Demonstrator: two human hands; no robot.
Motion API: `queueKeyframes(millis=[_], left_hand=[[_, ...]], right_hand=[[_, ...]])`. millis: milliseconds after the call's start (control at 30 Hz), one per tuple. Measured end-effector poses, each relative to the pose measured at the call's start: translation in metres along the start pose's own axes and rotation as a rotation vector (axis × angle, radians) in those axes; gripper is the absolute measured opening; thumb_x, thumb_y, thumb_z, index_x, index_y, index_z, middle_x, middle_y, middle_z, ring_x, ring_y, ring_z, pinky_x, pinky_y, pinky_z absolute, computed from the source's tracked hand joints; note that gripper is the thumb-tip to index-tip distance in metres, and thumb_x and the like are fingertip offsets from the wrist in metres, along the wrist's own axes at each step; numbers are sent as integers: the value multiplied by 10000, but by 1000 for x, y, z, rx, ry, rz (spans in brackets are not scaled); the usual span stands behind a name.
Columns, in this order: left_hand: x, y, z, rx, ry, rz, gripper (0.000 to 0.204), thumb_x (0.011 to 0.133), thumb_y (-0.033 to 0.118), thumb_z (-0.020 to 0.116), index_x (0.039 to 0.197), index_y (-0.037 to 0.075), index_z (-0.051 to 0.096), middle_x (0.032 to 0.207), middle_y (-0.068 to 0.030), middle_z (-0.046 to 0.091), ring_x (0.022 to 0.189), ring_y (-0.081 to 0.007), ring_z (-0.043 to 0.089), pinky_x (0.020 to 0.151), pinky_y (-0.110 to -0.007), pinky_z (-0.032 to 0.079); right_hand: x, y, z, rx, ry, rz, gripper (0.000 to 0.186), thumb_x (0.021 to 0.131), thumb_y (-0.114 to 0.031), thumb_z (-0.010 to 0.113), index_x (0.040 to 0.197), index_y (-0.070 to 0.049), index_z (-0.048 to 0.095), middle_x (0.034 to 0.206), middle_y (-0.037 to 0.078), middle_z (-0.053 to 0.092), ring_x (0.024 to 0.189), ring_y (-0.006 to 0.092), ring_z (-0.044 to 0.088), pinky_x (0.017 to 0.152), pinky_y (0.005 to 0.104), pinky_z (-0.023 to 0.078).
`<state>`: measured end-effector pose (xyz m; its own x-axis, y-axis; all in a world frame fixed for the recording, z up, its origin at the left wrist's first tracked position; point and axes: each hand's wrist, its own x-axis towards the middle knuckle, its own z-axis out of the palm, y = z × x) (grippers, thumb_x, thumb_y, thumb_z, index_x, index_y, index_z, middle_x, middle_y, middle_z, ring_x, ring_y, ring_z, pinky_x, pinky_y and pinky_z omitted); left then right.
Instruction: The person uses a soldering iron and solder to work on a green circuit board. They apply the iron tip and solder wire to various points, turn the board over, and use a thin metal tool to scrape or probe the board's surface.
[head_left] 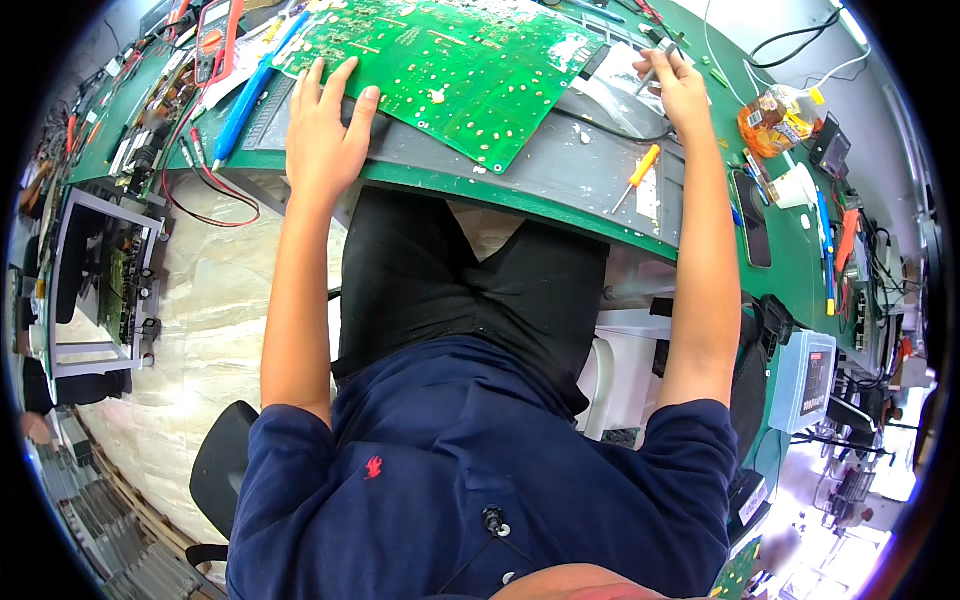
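A large green circuit board (455,85) lies tilted across the grey mat (560,165), one corner pointing toward me. My left hand (328,130) rests at its left edge, fingers spread and thumb out, holding nothing. To the right of the board, my right hand (678,88) pinches a slim grey metal tool (655,68); its exact kind is hard to make out. Beneath that hand is a clear plastic bag or sheet (618,98). An orange-handled screwdriver (638,178) lies on the mat nearer to me.
At the left are a red multimeter (213,40), a blue pen-shaped tool (240,118) and test leads (200,150) hanging over the edge. On the right stand a bottle of orange drink (778,120), a phone (752,218) and a white cup (795,187).
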<state>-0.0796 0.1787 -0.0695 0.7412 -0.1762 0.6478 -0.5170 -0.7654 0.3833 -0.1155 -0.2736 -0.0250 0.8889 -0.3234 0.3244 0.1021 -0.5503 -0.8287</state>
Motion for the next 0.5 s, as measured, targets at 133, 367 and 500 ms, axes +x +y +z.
queueKeyframes(millis=[133,367,500], left_hand=[[0,-2,-2,5,9,9,540,1013,522,537,1432,186,584,1568,-216,422,1484,-409,331,1177,-502,331],[-1,-2,-2,14,-2,-8,534,1013,513,541,1440,195,578,1575,-208,417,1491,-398,327,1183,-492,322],[-1,1,-2,15,12,-9,505,1016,468,560,1439,194,584,1573,-203,429,1480,-396,351,1189,-481,309]], right_hand=[[-1,5,7,-33,-40,-58,394,1012,-382,640,1149,-25,736,970,55,775,793,89,657,725,256,510],[2,7,-1,0,17,-50,373,929,-311,761,1104,17,738,883,80,764,716,90,638,670,245,520],[3,8,1,-15,48,-41,393,908,-291,783,1125,32,729,891,87,763,708,96,635,664,246,520]])
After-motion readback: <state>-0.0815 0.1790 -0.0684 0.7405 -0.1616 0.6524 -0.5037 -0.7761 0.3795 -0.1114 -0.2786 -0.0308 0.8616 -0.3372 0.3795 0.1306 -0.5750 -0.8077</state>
